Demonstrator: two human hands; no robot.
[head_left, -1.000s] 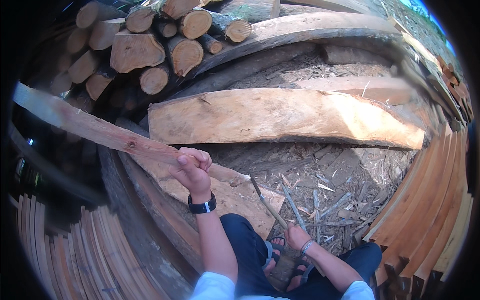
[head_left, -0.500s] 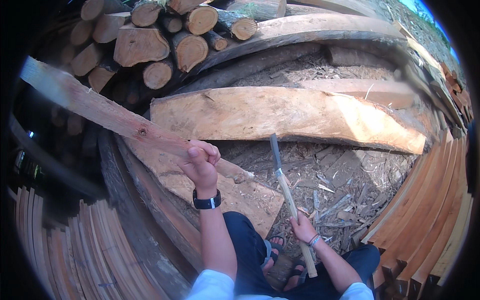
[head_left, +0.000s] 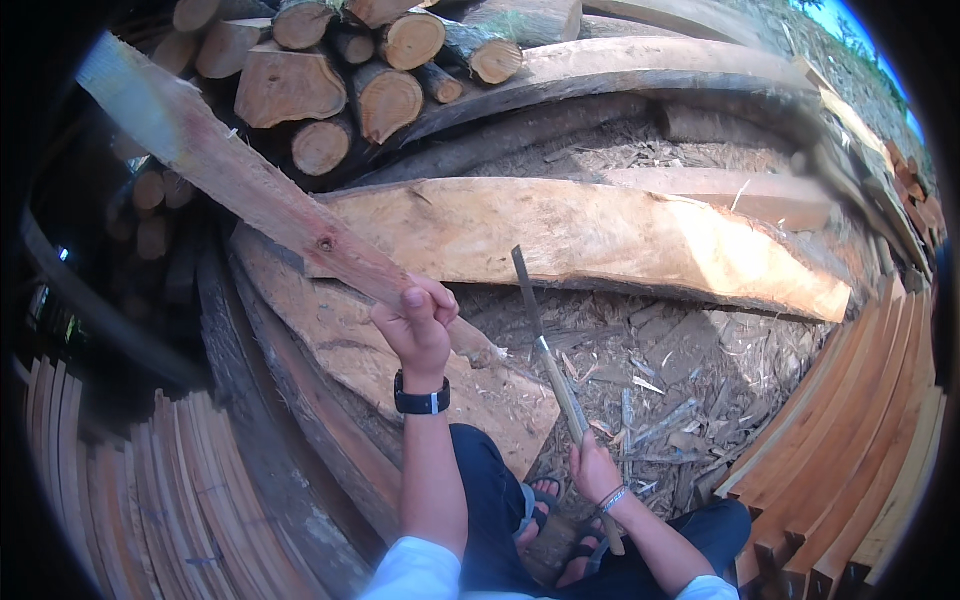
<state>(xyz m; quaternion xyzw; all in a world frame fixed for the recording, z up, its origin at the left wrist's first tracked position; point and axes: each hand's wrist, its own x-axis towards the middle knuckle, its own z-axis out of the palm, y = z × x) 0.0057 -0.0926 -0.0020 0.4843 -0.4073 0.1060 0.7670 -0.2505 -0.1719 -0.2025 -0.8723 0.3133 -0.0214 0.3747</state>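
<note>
My left hand (head_left: pixel 418 325) is closed around the lower part of a rough wooden plank (head_left: pixel 262 200). The plank slants up to the far left, with a dark knot in its face and a ragged near end. In my right hand (head_left: pixel 595 468) is a long-handled machete (head_left: pixel 562 390), gripped low on its pale wooden shaft. Its narrow dark blade points away from me and slightly left, apart from the plank. Beyond the blade lies a thick wooden slab (head_left: pixel 580 228); another flat slab (head_left: pixel 345 335) lies beneath the plank.
Cut logs (head_left: pixel 388 105) are piled at the far left. Stacks of sawn boards stand on the left (head_left: pixel 195 490) and right (head_left: pixel 830 430). Bark and wood chips (head_left: pixel 680 380) litter the ground. My sandalled feet (head_left: pixel 540 505) are close below the machete's shaft.
The plank has shifted right with my left hand and tilts more steeply. The machete's blade has swung left, while my right hand has moved slightly left and nearer to me.
</note>
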